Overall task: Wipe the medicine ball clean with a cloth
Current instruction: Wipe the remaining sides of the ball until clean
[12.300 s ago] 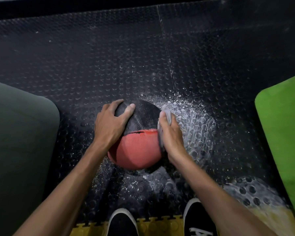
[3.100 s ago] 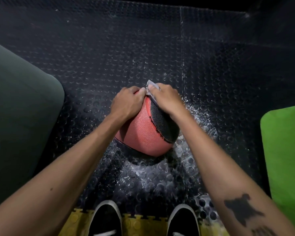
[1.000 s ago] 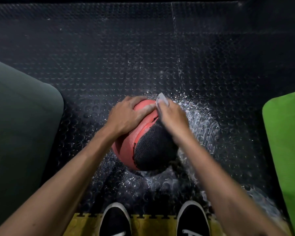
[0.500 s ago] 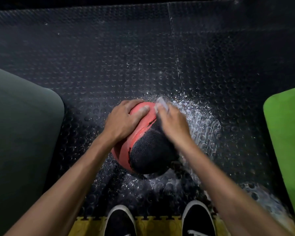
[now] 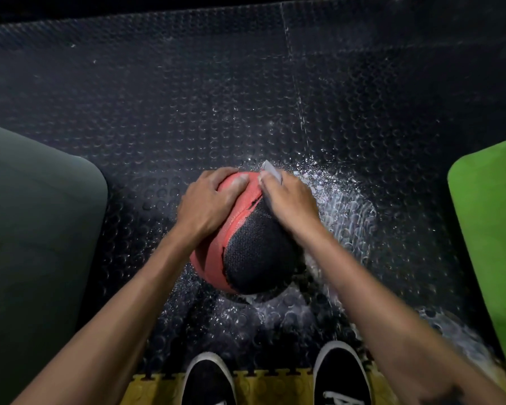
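Medicine ball (image 5: pixel 246 252), red and black, sits on the studded floor mat (image 5: pixel 187 97) near its front edge, just ahead of our shoes (image 5: pixel 208 381). Our left hand (image 5: pixel 208 203) grasps its top; our right hand (image 5: pixel 289 200) presses a cloth (image 5: pixel 270 172) there. Round, it has no long axis; its seam runs toward us. White residue underneath could let it roll.

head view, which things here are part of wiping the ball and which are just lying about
Part of the job:
- ball, red and black, on the floor
- cloth, held on the ball's far side
- right hand, holding the cloth
- left hand, gripping the ball

Just lying about:
- grey mat, at the left
- green mat, at the right
- yellow floor tile, by the shoes
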